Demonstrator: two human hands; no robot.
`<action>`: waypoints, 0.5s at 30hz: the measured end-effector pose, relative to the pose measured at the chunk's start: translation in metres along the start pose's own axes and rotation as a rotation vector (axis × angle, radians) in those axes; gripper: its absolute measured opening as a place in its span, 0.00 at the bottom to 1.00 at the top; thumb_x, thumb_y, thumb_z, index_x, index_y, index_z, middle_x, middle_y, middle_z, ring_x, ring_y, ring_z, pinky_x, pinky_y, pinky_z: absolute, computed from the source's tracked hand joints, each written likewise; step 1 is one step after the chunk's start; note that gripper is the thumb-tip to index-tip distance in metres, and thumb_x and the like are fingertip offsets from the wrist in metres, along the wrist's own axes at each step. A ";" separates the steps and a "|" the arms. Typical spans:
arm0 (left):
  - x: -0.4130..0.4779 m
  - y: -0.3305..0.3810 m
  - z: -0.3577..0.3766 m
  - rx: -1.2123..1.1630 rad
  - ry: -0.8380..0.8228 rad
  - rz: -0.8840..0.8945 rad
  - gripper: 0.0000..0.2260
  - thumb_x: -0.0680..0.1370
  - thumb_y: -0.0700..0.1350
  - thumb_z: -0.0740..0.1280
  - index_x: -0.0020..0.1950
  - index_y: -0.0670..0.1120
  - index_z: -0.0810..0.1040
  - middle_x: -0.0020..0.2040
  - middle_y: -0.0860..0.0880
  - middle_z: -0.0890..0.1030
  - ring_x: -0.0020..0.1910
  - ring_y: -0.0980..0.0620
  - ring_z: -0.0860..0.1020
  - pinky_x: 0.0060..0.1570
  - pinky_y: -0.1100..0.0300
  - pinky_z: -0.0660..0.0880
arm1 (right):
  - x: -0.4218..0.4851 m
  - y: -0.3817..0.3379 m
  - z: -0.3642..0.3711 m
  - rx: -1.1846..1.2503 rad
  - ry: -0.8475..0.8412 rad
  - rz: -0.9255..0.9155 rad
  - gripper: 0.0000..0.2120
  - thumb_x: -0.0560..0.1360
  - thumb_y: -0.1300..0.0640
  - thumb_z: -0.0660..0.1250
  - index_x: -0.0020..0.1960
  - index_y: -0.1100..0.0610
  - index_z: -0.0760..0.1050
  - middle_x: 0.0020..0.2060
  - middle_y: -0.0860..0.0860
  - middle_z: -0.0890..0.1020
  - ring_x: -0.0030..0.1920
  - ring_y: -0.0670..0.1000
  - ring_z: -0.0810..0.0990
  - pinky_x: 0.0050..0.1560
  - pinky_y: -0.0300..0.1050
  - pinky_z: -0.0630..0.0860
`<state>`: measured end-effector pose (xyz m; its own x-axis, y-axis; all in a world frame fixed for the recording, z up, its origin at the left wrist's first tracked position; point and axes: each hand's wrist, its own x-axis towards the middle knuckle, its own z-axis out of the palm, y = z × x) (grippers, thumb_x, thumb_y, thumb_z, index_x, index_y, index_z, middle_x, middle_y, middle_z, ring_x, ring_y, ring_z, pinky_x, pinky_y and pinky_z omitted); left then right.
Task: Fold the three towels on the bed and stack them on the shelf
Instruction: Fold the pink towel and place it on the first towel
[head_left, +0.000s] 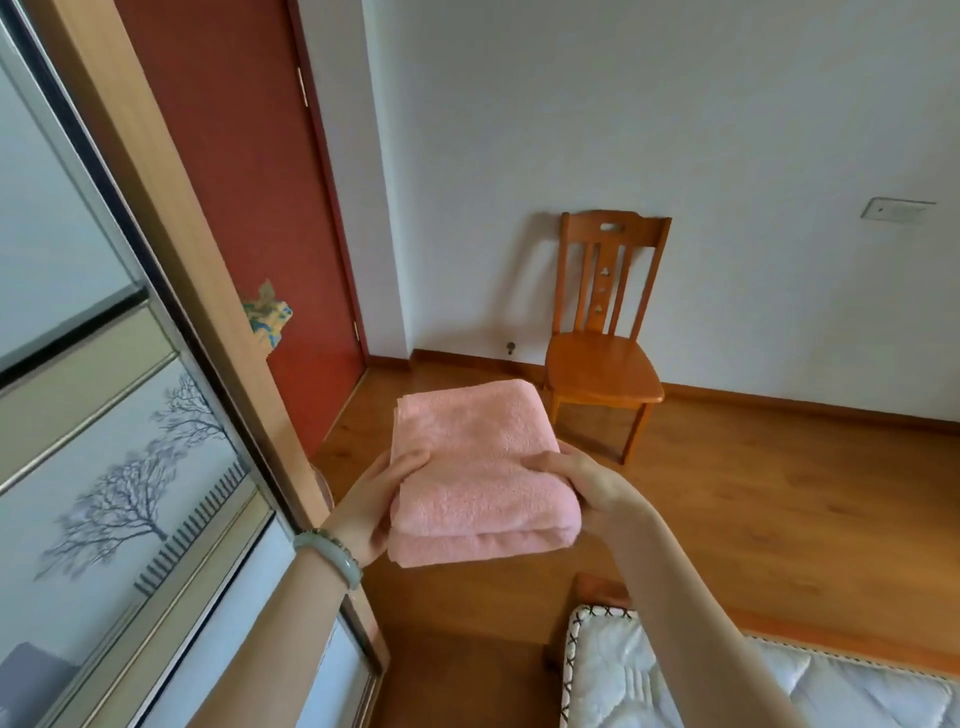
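Note:
A folded pink towel (478, 467) is held in the air in front of me, above the wooden floor. My left hand (371, 506) grips its left edge, thumb on top and fingers underneath; a pale green bracelet circles that wrist. My right hand (582, 480) grips the towel's right edge with its fingers curled over the top. A corner of the bed (675, 675), with a white quilted mattress, shows at the bottom right. No other towels and no shelf are in view.
A wardrobe with sliding doors (119, 415) printed with trees fills the left side. Behind it is a red-brown door (249, 182). A wooden chair (602, 338) stands against the white wall. Wooden floor (753, 493) lies between the bed and the chair.

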<state>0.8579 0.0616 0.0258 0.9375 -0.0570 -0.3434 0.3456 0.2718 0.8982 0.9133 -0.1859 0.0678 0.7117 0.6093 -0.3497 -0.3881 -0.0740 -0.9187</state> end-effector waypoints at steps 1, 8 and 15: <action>0.013 0.005 -0.003 -0.014 0.009 -0.002 0.37 0.69 0.57 0.74 0.72 0.42 0.66 0.50 0.43 0.83 0.46 0.44 0.84 0.44 0.53 0.80 | 0.015 -0.007 -0.006 0.007 -0.017 -0.002 0.27 0.66 0.50 0.72 0.63 0.49 0.70 0.60 0.54 0.77 0.59 0.56 0.79 0.54 0.52 0.79; 0.120 0.052 -0.029 -0.097 0.168 0.117 0.27 0.70 0.53 0.74 0.66 0.44 0.74 0.50 0.44 0.83 0.45 0.46 0.83 0.39 0.56 0.79 | 0.138 -0.056 -0.049 0.052 -0.081 0.007 0.23 0.67 0.55 0.69 0.62 0.51 0.71 0.56 0.54 0.79 0.54 0.55 0.81 0.49 0.50 0.80; 0.237 0.122 -0.063 -0.196 0.187 0.156 0.17 0.76 0.48 0.67 0.62 0.41 0.76 0.43 0.49 0.84 0.40 0.53 0.83 0.35 0.62 0.78 | 0.279 -0.122 -0.091 0.017 -0.117 0.011 0.29 0.67 0.55 0.72 0.66 0.58 0.70 0.58 0.58 0.80 0.59 0.59 0.80 0.54 0.53 0.78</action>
<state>1.1194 0.1419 0.0362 0.9482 0.1729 -0.2664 0.1664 0.4441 0.8804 1.2128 -0.0787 0.0658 0.6344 0.6969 -0.3345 -0.4058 -0.0681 -0.9114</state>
